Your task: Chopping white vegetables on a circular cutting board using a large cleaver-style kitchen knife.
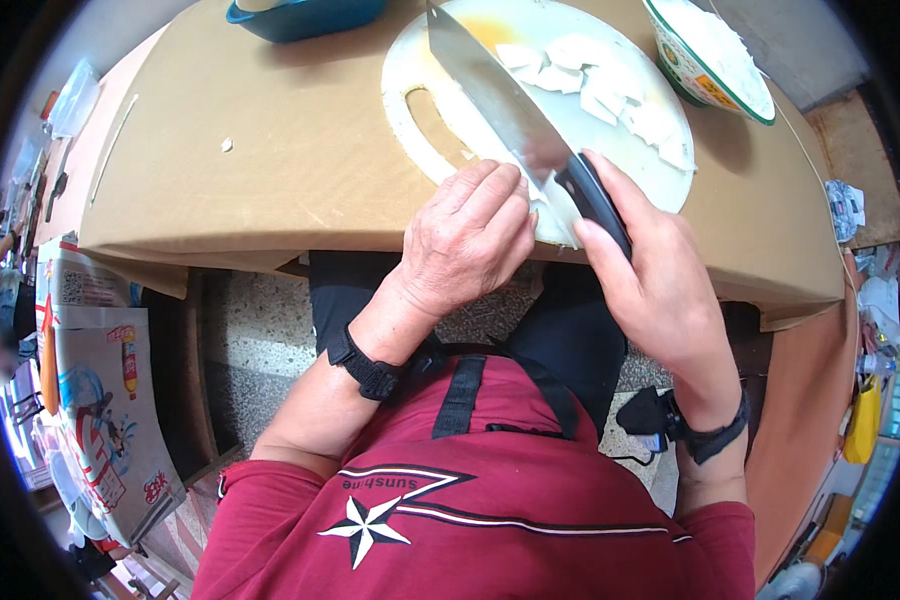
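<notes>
The right hand [665, 270] has its fingers closed around the black handle of a kitchen knife [500, 95], thumb on the near side and index finger on the far side, with the broad blade slanting away to the upper left across a round white cutting board [415, 65]. The left hand [465, 235] is curled at the board's near edge, knuckles up, just beside the heel of the blade; its fingertips are hidden, so whether they grip anything cannot be told. A pale sliver [562, 210] shows between the 2 hands, next to the handle. White food chunks [610, 90] lie loosely grouped on the board's far right half, beyond the blade, near a yellowish stain. Right of the board, a patterned bowl [692, 72] with a green-edged rim is filled with white food. A blue basin [315, 22] sits at the table's far left, and 1 small white crumb [227, 145] lies on the tan tabletop [270, 195]. Both wrists wear black straps [362, 365].
</notes>
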A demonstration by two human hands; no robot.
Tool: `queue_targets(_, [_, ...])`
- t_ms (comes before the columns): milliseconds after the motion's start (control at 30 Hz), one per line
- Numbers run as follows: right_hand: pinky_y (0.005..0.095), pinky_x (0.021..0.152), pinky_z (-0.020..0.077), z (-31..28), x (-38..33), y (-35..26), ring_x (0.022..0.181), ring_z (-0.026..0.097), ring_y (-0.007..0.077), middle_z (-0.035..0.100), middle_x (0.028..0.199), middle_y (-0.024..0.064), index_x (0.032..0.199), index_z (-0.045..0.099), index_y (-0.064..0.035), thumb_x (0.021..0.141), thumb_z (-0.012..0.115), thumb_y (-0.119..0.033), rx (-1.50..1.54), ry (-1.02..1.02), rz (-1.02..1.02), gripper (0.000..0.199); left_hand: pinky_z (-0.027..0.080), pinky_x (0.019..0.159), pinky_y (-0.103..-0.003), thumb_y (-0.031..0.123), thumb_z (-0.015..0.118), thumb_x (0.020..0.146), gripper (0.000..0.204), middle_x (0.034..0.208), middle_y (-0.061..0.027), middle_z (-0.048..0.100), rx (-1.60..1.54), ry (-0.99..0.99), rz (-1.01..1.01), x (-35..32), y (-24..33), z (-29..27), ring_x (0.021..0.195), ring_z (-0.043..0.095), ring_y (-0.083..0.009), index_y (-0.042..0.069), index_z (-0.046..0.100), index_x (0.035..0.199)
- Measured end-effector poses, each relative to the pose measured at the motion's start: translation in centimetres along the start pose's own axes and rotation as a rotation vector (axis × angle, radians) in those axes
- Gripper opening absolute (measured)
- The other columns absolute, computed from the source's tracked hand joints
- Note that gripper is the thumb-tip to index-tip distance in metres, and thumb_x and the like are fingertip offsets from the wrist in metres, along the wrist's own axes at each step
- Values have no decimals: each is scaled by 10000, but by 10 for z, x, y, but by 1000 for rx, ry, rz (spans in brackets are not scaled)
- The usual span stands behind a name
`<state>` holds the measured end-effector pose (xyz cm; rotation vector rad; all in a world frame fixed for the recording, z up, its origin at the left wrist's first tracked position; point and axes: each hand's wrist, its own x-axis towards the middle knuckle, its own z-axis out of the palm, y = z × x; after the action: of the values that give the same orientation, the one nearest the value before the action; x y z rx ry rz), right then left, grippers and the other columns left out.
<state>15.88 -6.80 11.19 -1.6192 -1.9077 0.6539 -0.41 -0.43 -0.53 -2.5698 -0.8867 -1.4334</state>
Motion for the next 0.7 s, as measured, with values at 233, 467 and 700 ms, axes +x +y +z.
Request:
queue_targets(233, [309, 714, 509, 8, 8, 22, 739, 623, 174, 690, 922, 129, 1367, 505, 32, 940, 580, -88, 30, 104, -93, 450, 525, 885, -387, 98, 698, 765, 216, 1040, -154, 624, -5, 12, 10, 2, 2, -1, 991, 637, -310, -4, 631, 944])
queue_targets(467, [188, 502, 367, -7, -22, 27, 581, 457, 18, 551, 763, -23, 1418, 503, -34, 939, 592, -58, 150, 93, 106, 488, 531, 878, -382, 94, 707, 765, 244, 1036, -150, 629, 22, 6, 5, -1, 1, -1, 976, 643, -305, -8, 631, 973])
queue_targets(700, [290, 786, 507, -17, -39, 19, 826, 642, 143, 697, 1010, 156, 1334, 542, 36, 893, 633, -58, 237, 149, 97, 459, 547, 837, -384, 48, 724, 752, 286, 1048, -162, 651, 3, 14, -1, -1, 0, -2, 952, 665, -323, -2, 641, 1021])
